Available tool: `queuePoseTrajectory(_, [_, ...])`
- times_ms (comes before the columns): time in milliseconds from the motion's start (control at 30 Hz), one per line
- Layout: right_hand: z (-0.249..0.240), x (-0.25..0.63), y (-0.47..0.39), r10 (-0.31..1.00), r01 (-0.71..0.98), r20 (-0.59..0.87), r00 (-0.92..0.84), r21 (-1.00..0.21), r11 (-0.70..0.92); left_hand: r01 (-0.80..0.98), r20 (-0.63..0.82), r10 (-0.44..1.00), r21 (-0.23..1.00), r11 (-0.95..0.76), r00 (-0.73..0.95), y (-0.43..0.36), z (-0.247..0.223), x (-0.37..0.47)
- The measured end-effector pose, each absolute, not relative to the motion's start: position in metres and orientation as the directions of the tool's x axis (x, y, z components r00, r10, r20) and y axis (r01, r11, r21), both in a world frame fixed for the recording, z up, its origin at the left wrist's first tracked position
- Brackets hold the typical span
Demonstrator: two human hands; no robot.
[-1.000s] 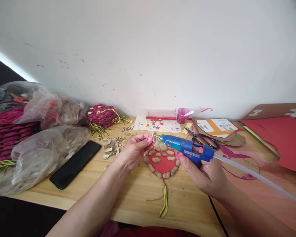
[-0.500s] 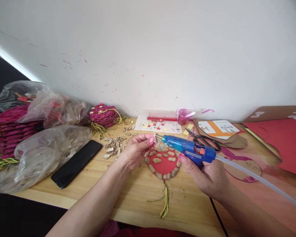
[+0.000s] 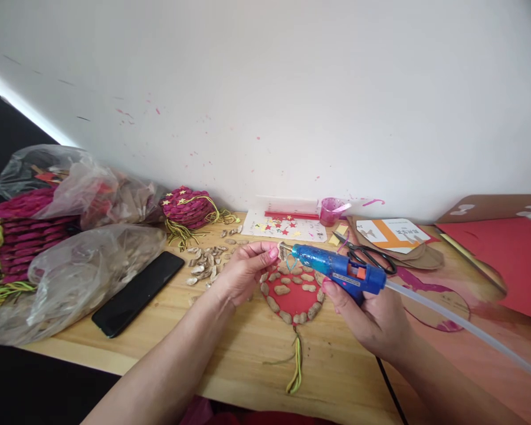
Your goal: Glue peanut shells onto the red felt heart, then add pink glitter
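Observation:
My right hand (image 3: 371, 319) is wrapped round a blue glue gun (image 3: 327, 262), a long clear glue stick (image 3: 460, 321) trailing from its back. Its metal nozzle points left, at the fingertips of my left hand (image 3: 250, 265). Those fingers pinch a peanut shell (image 3: 282, 249), partly hidden by fingers and nozzle. Below both hands lies a red rounded card (image 3: 295, 301), edged with peanut shells and with several more across its upper part. A yellow-green tassel (image 3: 295, 369) hangs from its lower end.
Loose peanut shells (image 3: 207, 260) lie left of the card, beside a black phone (image 3: 137, 292) and plastic bags (image 3: 97, 271). Scissors (image 3: 371, 257), a pink cup (image 3: 330, 211) and paper stars (image 3: 283, 224) are behind. Red card (image 3: 500, 254) lies at right; magenta tasselled pieces (image 3: 188, 206) stand at left.
Both hands, the glue gun and the peanut shell keep nearly the same places. The whole view has shifted very slightly.

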State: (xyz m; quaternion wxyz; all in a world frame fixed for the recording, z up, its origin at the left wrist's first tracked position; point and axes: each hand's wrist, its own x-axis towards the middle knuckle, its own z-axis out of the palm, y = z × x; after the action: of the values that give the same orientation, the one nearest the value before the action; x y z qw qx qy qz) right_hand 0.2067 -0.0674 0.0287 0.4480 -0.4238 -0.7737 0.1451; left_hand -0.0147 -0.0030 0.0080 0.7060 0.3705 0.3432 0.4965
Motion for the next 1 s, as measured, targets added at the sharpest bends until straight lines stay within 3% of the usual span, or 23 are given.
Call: queuePoseTrajectory(1000, [0.0295,0.2081,-0.0658,0.778,0.557,0.595,-0.201,-0.584,0.591,-0.463,-0.137,0.951,0.848,0.257,0.276,-0.0027,0.0078,-0.0143])
